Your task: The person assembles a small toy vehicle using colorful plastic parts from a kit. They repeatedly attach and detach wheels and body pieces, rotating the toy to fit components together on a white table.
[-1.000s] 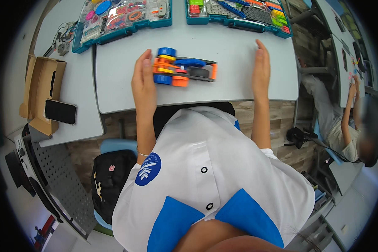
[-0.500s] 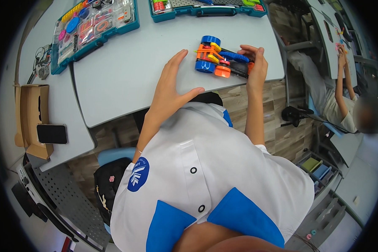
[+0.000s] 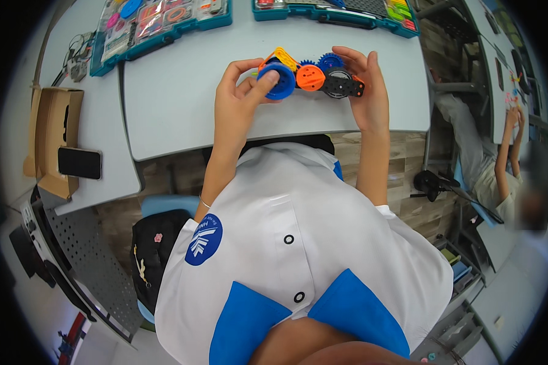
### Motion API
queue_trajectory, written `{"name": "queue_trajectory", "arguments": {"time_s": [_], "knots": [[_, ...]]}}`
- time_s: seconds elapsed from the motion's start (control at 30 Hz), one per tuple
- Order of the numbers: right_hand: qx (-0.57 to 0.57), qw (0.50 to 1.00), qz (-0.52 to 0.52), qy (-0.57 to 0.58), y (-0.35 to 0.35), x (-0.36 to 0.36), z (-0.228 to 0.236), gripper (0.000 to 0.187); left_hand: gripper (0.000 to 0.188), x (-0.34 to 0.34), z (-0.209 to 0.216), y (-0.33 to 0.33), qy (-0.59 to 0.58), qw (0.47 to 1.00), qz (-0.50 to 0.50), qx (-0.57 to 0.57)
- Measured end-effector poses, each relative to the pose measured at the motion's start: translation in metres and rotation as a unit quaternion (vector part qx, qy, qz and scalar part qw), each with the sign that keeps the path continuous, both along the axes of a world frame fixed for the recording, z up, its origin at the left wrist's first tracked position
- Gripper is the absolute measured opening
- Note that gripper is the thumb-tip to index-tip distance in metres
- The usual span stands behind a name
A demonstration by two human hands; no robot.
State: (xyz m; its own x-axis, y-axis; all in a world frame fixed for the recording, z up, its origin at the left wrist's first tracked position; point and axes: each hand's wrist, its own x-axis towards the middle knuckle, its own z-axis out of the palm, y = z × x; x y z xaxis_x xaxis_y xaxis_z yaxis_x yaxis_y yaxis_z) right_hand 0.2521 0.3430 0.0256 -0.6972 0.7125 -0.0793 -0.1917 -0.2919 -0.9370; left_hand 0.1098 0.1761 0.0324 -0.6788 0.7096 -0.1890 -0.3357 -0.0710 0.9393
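A toy vehicle built of plastic construction pieces point(image 3: 311, 78) is turned on its side over the table, its black perforated beam and an orange round piece showing. My left hand point(image 3: 237, 91) grips its left end, with the thumb on the face of a blue wheel point(image 3: 281, 81) and the fingers behind. Close around the right end, by the blue gear point(image 3: 330, 61) and a black wheel, is my right hand point(image 3: 368, 91). Its fingers and thumb are stretched apart, and the beam's end overlaps the palm; I cannot tell how firmly they touch.
Two teal cases of building parts point(image 3: 164, 41), point(image 3: 341, 19) lie along the far side of the white table point(image 3: 189, 109). At left are an open cardboard box point(image 3: 55, 134) and a phone point(image 3: 80, 163). Another person point(image 3: 499, 176) works at a table on the right.
The toy vehicle has been tipped from its wheels onto its side. My left hand, apart from it before, now grips the blue wheel. My right fingers have spread. The view has shifted slightly.
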Motion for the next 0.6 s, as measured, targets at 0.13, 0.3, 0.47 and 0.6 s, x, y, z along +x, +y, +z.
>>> {"name": "queue_trajectory", "arguments": {"time_s": [0.13, 0.3, 0.47, 0.6], "knots": [[0.125, 0.983, 0.101, -0.087, -0.013, -0.003, 0.022, 0.038, 0.041, -0.019, -0.009, -0.006, 0.004, 1.0, 0.002, -0.004], [0.043, 0.994, 0.067, -0.079, -0.005, -0.018, 0.003, 0.032, 0.05, -0.041, -0.024, -0.013, 0.107, 0.994, -0.023, -0.025], [-0.103, 0.993, 0.047, -0.025, 0.003, -0.027, -0.003, 0.031, 0.048, -0.053, -0.024, 0.008, 0.339, 0.939, -0.061, 0.004], [-0.086, 0.993, 0.078, -0.011, 0.014, -0.04, -0.016, 0.032, 0.039, -0.067, -0.01, 0.035, 0.184, 0.974, -0.134, -0.001]]}}
